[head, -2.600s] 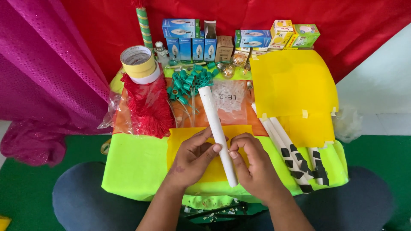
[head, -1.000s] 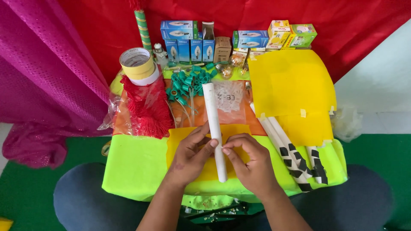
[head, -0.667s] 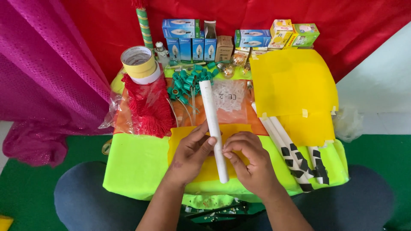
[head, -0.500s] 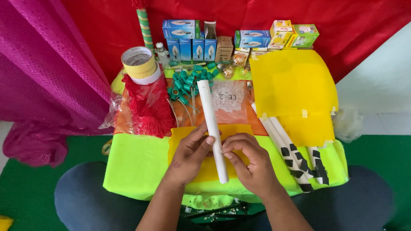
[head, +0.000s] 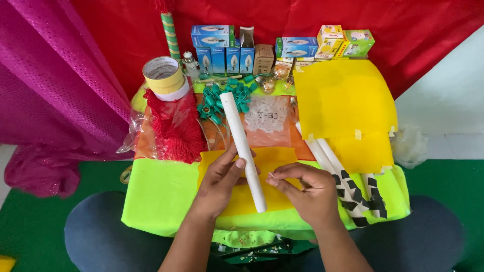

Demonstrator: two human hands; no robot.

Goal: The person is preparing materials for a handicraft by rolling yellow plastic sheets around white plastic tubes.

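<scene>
Red cloth hangs behind a low table (head: 161,196) draped in neon-yellow sheet, green floor around it, magenta fabric off to one side. My left hand (head: 218,184) wraps one white paper tube (head: 243,149), fingers pressed round its lower half; the tube lies slanted over a yellow sheet (head: 272,166) at the table's near middle. My right hand (head: 307,194) sits just beside the tube's lower end, thumb and forefinger pinched together — on what I cannot tell, something too small to make out. Beyond the tube: two stacked tape rolls (head: 164,78), one red fringed bundle (head: 174,126), a heap of green plastic pieces (head: 224,98), a clear bag of white bits (head: 266,121). Small cartons (head: 227,48) line the back — roughly ten, some overlapping. Beside the tube, more white tubes with black-checked ends (head: 348,189) lie half under yellow paper (head: 348,106); their count is hidden.
</scene>
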